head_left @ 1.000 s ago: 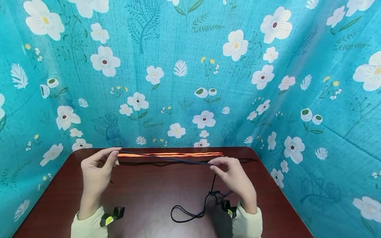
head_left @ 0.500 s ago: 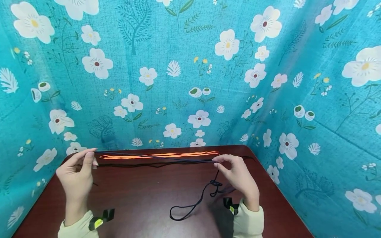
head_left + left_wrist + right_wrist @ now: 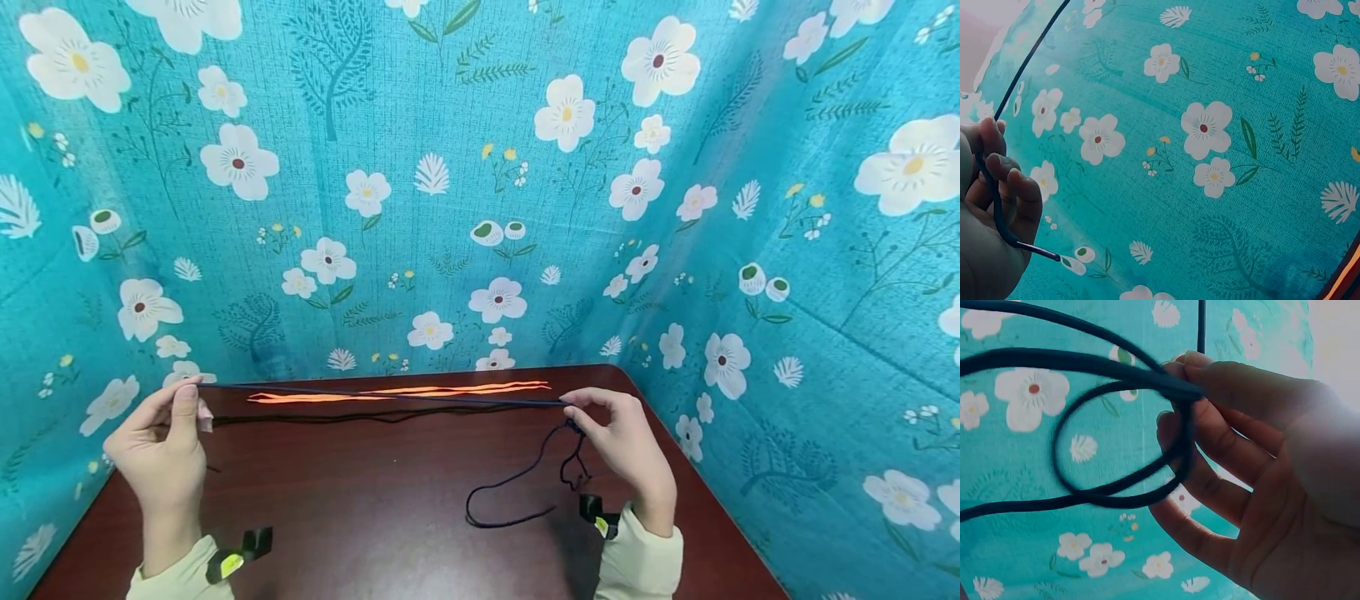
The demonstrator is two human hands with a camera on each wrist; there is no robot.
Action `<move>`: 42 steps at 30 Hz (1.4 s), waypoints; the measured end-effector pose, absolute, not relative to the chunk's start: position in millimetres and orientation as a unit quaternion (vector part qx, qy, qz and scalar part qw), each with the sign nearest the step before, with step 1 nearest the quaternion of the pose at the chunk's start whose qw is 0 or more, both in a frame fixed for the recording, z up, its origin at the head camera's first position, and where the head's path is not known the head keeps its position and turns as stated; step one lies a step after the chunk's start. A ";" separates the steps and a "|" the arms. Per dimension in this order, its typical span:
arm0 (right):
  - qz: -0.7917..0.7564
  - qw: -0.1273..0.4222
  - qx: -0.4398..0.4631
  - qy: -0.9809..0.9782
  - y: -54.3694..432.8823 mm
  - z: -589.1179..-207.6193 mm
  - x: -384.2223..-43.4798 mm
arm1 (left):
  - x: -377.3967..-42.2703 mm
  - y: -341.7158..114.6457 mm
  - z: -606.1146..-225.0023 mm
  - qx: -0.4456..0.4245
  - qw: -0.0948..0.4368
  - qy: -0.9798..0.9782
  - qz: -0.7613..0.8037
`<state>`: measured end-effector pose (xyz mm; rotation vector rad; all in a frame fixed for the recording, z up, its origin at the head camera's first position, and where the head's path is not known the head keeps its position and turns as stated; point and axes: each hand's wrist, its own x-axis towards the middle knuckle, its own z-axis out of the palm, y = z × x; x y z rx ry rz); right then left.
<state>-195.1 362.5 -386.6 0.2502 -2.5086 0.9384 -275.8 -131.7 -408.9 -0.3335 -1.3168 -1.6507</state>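
Note:
A dark blue shoelace (image 3: 465, 400) is stretched nearly level above the table between my two hands in the head view. My left hand (image 3: 161, 450) pinches it near one end between thumb and fingers; in the left wrist view its shiny tip (image 3: 1038, 251) sticks out below the palm. My right hand (image 3: 622, 442) pinches the lace between thumb and forefinger. Right below those fingertips hangs a tangle (image 3: 574, 427), with a long slack curve (image 3: 491, 526) drooping to the left. The right wrist view shows a round loop (image 3: 1055, 450) and several strands by the fingers, partly blurred.
Orange laces (image 3: 472, 388) lie lengthwise along the far edge of the dark red table (image 3: 360, 500). In front of them runs a dark lace (image 3: 330, 419). Blue flowered cloth (image 3: 427, 275) stands close behind the table and along its right side.
My left hand has moved left and my right hand slightly right, so the stretched part is longer. The tangle has risen close to the right fingertips, and the hanging curve has shifted right.

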 end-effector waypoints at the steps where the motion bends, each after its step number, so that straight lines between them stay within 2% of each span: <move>1: 0.337 0.228 0.089 -0.909 364.5 -386.7 -194.7 | -276.0 -132.7 -408.3 -0.138 0.482 -0.527 -0.686; 11: 0.339 0.250 0.054 -0.905 384.1 -385.0 -189.6 | -281.1 -145.3 -401.5 -0.126 0.491 -0.365 -0.781; 25: 0.328 0.269 -0.039 -0.905 412.6 -386.3 -176.4 | -276.5 -163.6 -398.2 -0.083 0.514 -0.359 -0.774; 33: 0.357 0.285 -0.146 -0.878 427.5 -389.5 -169.4 | -272.8 -176.6 -401.6 -0.048 0.530 -0.385 -0.754; 36: 0.360 0.259 -0.146 -0.884 432.3 -391.9 -169.5 | -270.4 -181.0 -407.9 -0.012 0.526 -0.457 -0.717; 39: 0.332 0.207 -0.117 -0.913 443.5 -396.2 -172.5 | -265.0 -189.0 -415.5 0.021 0.507 -0.593 -0.625; 42: 0.295 0.160 -0.079 -0.939 462.5 -400.2 -177.7 | -263.5 -201.5 -415.3 -0.004 0.466 -0.710 -0.528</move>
